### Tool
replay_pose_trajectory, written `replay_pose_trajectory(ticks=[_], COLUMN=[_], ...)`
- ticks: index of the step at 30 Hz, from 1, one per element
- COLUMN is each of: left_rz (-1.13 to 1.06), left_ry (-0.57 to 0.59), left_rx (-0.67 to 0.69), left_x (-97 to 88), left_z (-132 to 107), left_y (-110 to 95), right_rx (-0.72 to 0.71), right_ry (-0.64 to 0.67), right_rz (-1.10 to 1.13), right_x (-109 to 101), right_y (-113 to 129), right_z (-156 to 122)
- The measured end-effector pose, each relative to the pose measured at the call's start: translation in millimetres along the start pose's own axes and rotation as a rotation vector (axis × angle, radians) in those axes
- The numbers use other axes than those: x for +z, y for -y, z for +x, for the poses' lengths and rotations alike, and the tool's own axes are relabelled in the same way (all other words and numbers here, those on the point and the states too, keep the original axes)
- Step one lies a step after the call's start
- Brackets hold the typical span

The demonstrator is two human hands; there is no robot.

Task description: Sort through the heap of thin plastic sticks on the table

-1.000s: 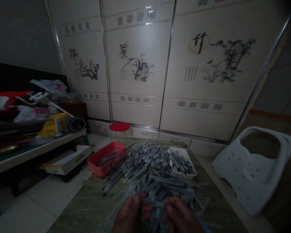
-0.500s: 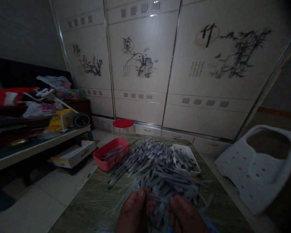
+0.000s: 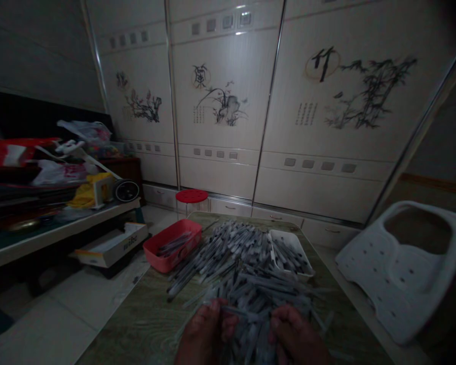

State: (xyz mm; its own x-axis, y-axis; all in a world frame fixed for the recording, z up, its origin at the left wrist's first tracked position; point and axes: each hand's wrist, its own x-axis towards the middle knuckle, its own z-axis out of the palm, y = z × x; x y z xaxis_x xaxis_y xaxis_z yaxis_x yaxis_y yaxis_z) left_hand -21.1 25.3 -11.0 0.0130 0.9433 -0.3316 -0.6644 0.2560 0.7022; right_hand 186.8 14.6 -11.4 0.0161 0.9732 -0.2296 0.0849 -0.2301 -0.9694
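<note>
A big heap of thin grey pens covers the middle of a wood-grain table. At the near edge my left hand and my right hand are both curled, pinching a pen that spans between them above the heap. A red tray holding a few pens sits at the table's left edge. A white tray full of pens lies to the right of the heap.
A white plastic seat stands right of the table. A red-topped stool is behind it by the wardrobe doors. A cluttered shelf and a cardboard box lie to the left on the tiled floor.
My hands stay on the pen at the near edge with only slight finger shifts. The view has swung a little right and then down.
</note>
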Motion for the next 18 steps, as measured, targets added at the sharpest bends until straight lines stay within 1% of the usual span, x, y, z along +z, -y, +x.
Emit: replay_pose_trajectory(ticks=[3,4,5,6,7,9,11,13,15,18], left_rz=[-0.003,0.000,0.004,0.011,0.018,0.033,0.036,0.022,0.008,-0.001], left_ry=[-0.032,-0.040,-0.046,-0.051,-0.052,-0.035,-0.008,-0.018,-0.082,-0.178], left_rx=[0.005,0.006,0.007,0.006,0.005,-0.004,-0.003,0.011,0.034,0.093], left_x=[-1.0,-1.0,-0.8,-0.5,-0.2,0.4,0.6,0.0,-1.9,-7.3], left_z=[3.7,4.9,5.9,6.5,6.9,6.7,5.8,5.0,5.0,7.0], left_y=[1.3,2.1,3.1,3.9,4.6,4.8,2.7,-2.0,-8.6,-18.6], right_rx=[-0.058,-0.078,-0.094,-0.111,-0.128,-0.159,-0.175,-0.138,-0.093,-0.089], right_ry=[-0.205,-0.269,-0.302,-0.298,-0.267,-0.169,-0.100,-0.076,-0.101,-0.245], right_rz=[-0.028,-0.046,-0.068,-0.093,-0.117,-0.168,-0.194,-0.181,-0.150,-0.163], right_x=[-5.6,-4.3,-1.5,2.5,7.0,14.2,14.5,5.5,-10.9,-36.7], right_y=[-7.8,-11.0,-14.1,-16.6,-18.4,-18.5,-13.7,-6.1,1.1,5.7], right_z=[6.4,7.7,8.2,8.0,7.1,4.0,0.2,-2.9,-4.7,-5.7])
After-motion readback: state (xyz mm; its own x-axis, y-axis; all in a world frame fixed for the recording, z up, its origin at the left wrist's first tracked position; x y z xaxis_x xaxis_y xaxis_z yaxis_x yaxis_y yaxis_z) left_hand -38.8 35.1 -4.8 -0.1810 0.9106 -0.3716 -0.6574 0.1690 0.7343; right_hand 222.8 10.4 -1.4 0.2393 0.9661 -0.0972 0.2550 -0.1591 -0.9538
